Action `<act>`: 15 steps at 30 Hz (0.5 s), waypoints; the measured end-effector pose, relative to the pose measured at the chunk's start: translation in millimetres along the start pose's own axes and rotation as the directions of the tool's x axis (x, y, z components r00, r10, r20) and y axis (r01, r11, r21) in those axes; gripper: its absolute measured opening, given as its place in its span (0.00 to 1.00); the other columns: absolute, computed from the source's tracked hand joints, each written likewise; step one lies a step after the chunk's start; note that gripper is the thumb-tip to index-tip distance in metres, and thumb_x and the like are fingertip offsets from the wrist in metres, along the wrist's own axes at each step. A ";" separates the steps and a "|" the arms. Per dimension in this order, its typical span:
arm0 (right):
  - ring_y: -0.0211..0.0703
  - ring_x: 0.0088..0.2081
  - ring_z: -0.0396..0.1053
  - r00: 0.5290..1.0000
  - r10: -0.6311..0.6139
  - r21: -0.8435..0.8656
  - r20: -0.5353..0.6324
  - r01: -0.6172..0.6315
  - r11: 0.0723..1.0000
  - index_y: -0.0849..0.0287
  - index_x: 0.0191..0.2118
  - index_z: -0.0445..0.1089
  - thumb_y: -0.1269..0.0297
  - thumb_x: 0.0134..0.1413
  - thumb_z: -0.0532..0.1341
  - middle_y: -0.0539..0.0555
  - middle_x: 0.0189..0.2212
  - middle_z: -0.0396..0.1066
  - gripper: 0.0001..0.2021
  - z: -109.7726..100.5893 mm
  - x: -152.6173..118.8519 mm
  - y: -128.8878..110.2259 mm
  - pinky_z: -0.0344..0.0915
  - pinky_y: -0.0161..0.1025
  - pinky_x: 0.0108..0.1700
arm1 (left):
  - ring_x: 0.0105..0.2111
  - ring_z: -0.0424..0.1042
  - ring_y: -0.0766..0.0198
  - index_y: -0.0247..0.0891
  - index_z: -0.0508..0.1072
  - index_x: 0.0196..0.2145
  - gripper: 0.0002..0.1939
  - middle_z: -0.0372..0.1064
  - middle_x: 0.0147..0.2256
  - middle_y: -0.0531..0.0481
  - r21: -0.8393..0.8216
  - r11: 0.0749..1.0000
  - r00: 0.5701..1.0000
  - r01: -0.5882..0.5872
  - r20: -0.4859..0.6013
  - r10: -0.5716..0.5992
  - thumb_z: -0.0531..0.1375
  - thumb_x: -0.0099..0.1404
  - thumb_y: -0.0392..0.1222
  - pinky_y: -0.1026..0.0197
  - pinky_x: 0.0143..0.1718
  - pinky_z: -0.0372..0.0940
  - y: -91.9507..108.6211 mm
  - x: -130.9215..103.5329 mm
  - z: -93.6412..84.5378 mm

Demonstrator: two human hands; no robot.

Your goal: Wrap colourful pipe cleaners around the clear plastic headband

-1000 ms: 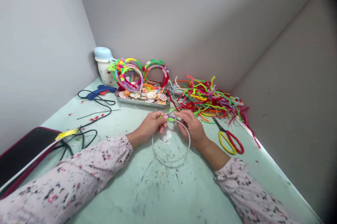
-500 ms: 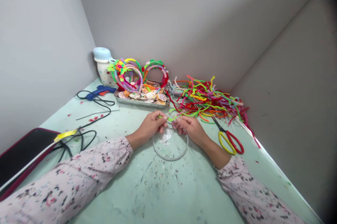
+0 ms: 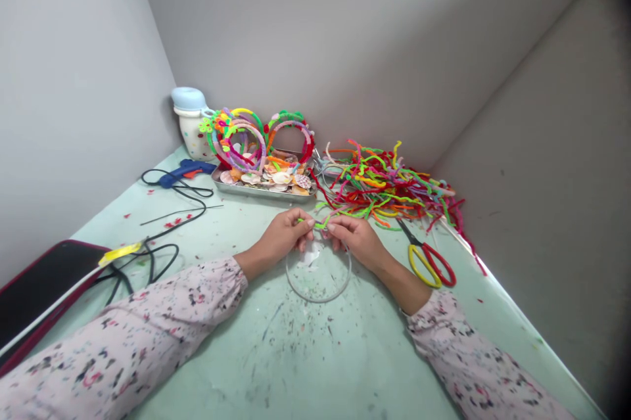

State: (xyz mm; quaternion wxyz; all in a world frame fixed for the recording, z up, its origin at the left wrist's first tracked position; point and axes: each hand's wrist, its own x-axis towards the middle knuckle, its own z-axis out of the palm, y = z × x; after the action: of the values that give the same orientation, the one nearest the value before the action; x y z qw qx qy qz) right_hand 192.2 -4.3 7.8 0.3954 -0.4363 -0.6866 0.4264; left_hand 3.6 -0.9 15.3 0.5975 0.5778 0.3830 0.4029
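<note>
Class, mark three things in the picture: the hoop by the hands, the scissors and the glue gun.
Hoop [image 3: 319, 301]: head view, on its near edge.
Scissors [image 3: 419, 244]: head view, where blades meet handles.
Glue gun [image 3: 184, 171]: head view, on its blue body.

Fingers [image 3: 304, 227] apparently hide part of the hoop [image 3: 319, 301].

hands [image 3: 359, 241]: on pale ring [image 3: 320, 301], green strip [image 3: 321, 226] | scissors [image 3: 418, 246]: at right
</note>
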 end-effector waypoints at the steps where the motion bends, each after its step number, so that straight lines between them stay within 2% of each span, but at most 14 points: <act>1: 0.35 0.19 0.61 1.000 0.000 -0.001 0.001 0.000 1.000 0.60 0.30 0.71 0.59 0.55 0.57 0.47 0.17 0.66 0.10 0.0 0.1 -0.3 0.58 0.33 0.23 | 0.14 0.60 0.75 0.35 0.65 0.28 0.11 0.66 0.21 0.55 0.001 1.000 1.000 0.002 -0.002 -0.002 0.59 0.59 0.46 0.70 0.16 0.52 0.1 -0.1 0.1; 15: 0.34 0.20 0.62 1.000 -0.022 0.003 0.012 0.022 1.000 0.59 0.29 0.68 0.62 0.54 0.58 0.46 0.18 0.65 0.08 1.0 -1.0 -0.7 0.59 0.33 0.24 | 0.14 0.60 0.75 0.35 0.65 0.28 0.12 0.66 0.20 0.55 0.005 1.000 1.000 0.010 0.019 -0.010 0.59 0.59 0.46 0.70 0.15 0.51 -1.3 0.2 -0.5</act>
State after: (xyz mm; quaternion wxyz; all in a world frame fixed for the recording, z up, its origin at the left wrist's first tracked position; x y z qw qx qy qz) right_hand 191.4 -5.7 8.0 0.3965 -0.4256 -0.6931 0.4258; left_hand 3.3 -0.6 14.0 0.6019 0.5811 0.3812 0.3933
